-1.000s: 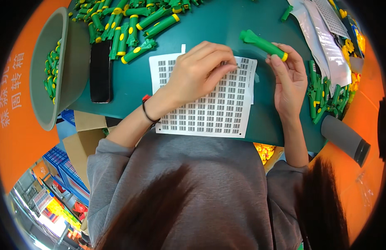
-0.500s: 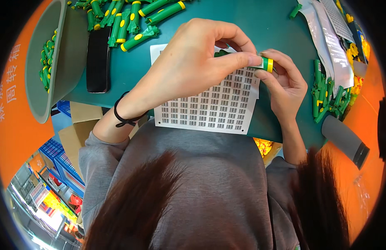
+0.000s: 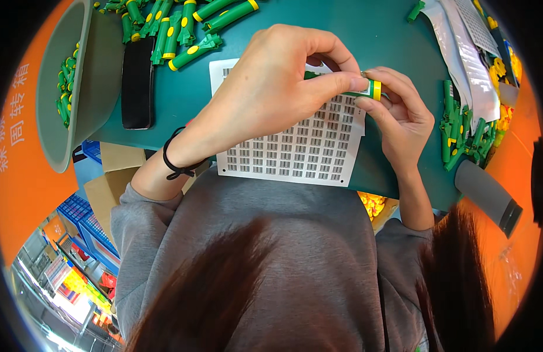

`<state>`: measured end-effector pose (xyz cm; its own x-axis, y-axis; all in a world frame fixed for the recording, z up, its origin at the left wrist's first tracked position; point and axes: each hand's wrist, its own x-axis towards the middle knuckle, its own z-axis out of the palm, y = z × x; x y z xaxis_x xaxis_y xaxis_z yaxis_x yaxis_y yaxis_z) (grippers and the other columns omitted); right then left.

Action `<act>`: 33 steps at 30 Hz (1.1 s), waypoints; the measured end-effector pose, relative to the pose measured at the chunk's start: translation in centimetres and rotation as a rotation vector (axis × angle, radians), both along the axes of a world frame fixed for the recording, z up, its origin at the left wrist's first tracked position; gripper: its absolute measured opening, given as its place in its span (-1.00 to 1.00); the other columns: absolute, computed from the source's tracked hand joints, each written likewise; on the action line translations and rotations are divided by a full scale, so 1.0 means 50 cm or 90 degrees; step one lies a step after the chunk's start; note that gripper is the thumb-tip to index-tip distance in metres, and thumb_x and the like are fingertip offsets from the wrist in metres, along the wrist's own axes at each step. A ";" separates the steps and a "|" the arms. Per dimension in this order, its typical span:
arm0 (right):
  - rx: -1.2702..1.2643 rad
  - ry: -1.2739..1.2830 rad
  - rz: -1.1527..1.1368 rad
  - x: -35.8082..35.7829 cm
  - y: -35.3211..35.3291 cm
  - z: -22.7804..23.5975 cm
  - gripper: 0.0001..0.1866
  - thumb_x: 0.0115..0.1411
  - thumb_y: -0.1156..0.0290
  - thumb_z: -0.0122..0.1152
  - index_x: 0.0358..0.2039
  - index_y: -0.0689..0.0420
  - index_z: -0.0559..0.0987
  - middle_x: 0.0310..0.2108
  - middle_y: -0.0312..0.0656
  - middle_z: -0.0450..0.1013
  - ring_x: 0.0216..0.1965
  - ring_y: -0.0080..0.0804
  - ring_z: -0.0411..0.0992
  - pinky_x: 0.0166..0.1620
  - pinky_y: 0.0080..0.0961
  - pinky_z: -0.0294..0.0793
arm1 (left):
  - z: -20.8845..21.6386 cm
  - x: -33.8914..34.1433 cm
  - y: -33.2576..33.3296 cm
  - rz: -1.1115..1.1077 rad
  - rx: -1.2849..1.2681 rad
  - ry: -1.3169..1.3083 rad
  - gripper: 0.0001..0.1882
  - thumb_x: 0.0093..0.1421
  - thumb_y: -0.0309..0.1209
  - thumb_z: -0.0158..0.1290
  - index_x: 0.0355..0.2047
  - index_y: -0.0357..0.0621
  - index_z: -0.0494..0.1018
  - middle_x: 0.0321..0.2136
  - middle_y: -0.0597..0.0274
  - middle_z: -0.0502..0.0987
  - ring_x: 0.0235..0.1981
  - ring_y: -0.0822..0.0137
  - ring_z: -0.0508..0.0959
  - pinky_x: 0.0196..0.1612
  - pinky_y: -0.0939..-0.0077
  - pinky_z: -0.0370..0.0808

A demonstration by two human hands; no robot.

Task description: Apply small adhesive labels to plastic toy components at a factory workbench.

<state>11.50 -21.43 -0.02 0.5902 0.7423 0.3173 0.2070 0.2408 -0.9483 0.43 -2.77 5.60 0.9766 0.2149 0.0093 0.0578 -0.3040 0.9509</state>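
A green plastic tube with a yellow end (image 3: 376, 90) is held between both hands above the table. My left hand (image 3: 277, 88) reaches across from the left, its thumb pressed on the tube's side, where a small bit of white label shows. Around the yellow end, the thumb and fingers of my right hand (image 3: 403, 114) close in a pinch. Beneath the hands lies a white sheet of small barcode stickers (image 3: 283, 155), partly covered by my left hand and forearm. The tube's far end is mostly hidden behind my left fingers.
Several similar green tubes (image 3: 171, 35) lie at the back left, beside a black phone (image 3: 137, 85). A grey-green bin (image 3: 101, 88) with more stands far left. At right are labelled tubes (image 3: 453, 126), white sheets (image 3: 459, 58) and a grey cylinder (image 3: 487, 196).
Both hands keep their grip on the tube and have hardly moved. The tube has shifted very slightly left in the picture.
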 end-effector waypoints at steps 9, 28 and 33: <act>-0.050 -0.114 0.097 0.008 0.004 0.002 -0.59 -0.06 0.67 0.47 -0.12 0.26 0.67 -0.13 -0.10 0.55 -0.07 -0.28 0.49 0.05 -0.38 0.48 | -0.008 -0.019 0.024 -0.219 -0.209 0.244 -0.70 0.34 -0.21 0.14 -0.14 -0.22 0.53 -0.48 0.27 0.59 -0.40 0.57 0.53 -0.33 0.63 0.46; -0.117 -0.762 0.019 0.059 0.310 0.005 -0.68 0.23 0.34 0.28 -0.03 0.15 0.58 -0.10 -0.19 0.55 0.01 -0.23 0.46 0.07 -0.39 0.48 | -0.009 -0.167 0.168 0.458 0.567 -0.349 -0.65 0.14 -0.44 0.29 -0.05 -0.23 0.56 -0.06 0.05 0.57 0.02 0.13 0.53 0.04 0.37 0.47; -0.100 -0.010 -0.022 0.077 0.178 0.070 -0.66 0.40 0.41 0.08 0.12 0.27 0.50 -0.06 -0.15 0.53 -0.06 -0.40 0.52 0.04 -0.45 0.52 | -0.085 -0.044 0.018 0.124 0.323 -0.209 -0.79 0.11 -0.41 0.28 -0.21 -0.06 0.64 -0.17 0.26 0.60 -0.20 0.23 0.57 -0.18 0.36 0.55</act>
<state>15.36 -12.52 3.50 0.6126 0.7626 0.2077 0.2273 0.0817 -0.9704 -1.80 -1.85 1.34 0.8488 0.2790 0.4492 -0.1126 -0.7347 0.6690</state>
